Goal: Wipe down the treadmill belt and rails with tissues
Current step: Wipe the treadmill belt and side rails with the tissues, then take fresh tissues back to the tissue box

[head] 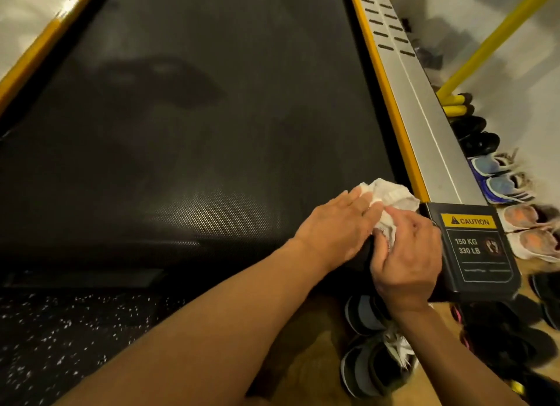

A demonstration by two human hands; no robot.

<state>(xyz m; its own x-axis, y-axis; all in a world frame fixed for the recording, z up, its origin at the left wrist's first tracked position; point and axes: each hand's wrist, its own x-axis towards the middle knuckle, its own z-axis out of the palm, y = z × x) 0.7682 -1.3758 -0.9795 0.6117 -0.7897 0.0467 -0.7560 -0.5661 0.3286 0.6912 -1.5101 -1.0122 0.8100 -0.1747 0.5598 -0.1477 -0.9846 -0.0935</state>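
Note:
The black treadmill belt [194, 127] fills most of the view, dusty grey with darker wiped patches. A silver right rail [424, 124] with a yellow strip runs along its right side. A crumpled white tissue [391, 196] lies at the belt's near right corner. My left hand [336, 227] lies flat with straight fingers pressing on the tissue. My right hand [406, 254] is beside it, fingers curled and pinching the tissue's near part. The left rail [36, 45] shows at the upper left.
A black end cap with a yellow caution label [472, 242] closes the right rail. Several shoes [509, 187] line the wooden floor on the right, more lie near my right wrist [372, 357]. A yellow frame bar [491, 39] slants at the upper right. A speckled black mat [60, 339] lies at the lower left.

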